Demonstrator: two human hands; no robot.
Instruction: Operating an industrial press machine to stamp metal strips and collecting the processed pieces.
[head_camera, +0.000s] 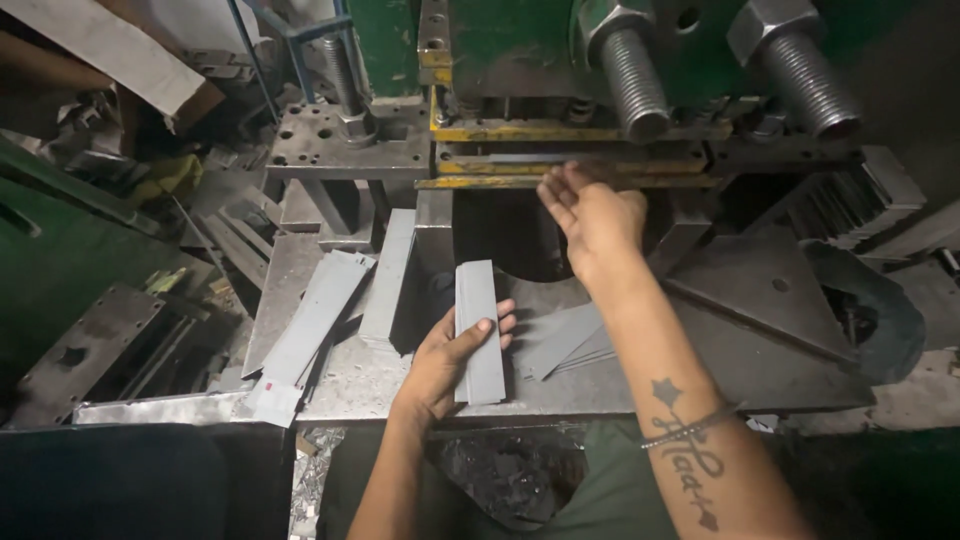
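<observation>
My left hand (445, 358) grips a flat grey metal strip (479, 330), holding it upright along the press table, thumb across its face. My right hand (593, 215) reaches forward with its fingers spread, empty, just in front of the yellow-edged slot of the press die (570, 165). A thin metal strip (545, 158) lies inside that slot, close to my fingertips. Whether the fingers touch it I cannot tell.
Stacks of grey strips (318, 315) lie left of my left hand, and loose strips (570, 340) lie under my right forearm. Two large threaded bolts (632, 80) hang above the die. A stack of pressed parts (850, 205) stands at right. Scrap clutters the left side.
</observation>
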